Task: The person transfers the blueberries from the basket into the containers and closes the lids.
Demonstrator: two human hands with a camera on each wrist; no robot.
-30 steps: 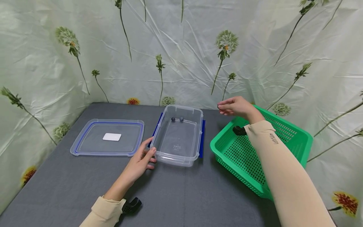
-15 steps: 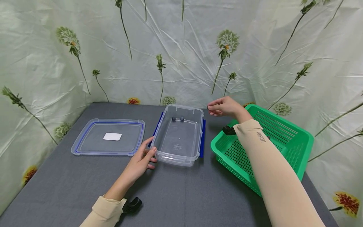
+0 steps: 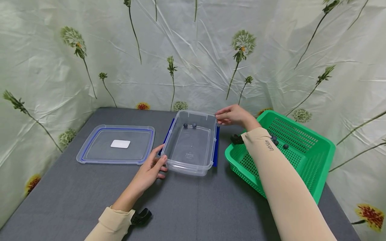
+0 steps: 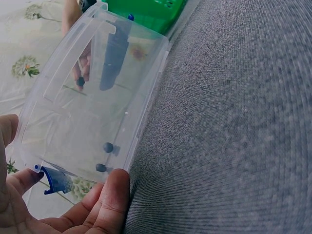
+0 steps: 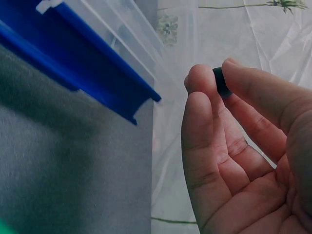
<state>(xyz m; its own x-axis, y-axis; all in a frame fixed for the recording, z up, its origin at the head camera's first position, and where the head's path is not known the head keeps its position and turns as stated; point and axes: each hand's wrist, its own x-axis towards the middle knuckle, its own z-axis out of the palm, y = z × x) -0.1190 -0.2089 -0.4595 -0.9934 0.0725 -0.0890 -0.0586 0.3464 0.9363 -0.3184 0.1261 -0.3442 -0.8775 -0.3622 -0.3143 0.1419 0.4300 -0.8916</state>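
Observation:
A clear plastic container [image 3: 187, 169] with blue side latches stands at the middle of the table, its top uncovered. Two blueberries [image 3: 190, 125] lie on its floor toward the far end. My left hand [image 3: 152, 167] holds the near left corner, thumb at the rim and fingers along the outer wall. Between thumb and fingertips, my right hand [image 3: 232, 115] pinches one blueberry [image 5: 222, 83], beside the container's far right corner at about rim height. The right wrist view shows the blue latch [image 5: 83, 53] hanging close to that hand.
A green perforated basket [image 3: 327, 160] sits at the right under my right forearm, with several blueberries [image 3: 285, 146] inside. At the left lies a clear lid [image 3: 98, 147] with a blue seal and a white label. Behind the grey table [image 3: 178, 207] hangs a flowered sheet [image 3: 199, 67].
My right hand has moved left from above the basket's far edge to the container's far right corner, carrying the blueberry. More blueberries in the basket have come into sight. My left hand stays put.

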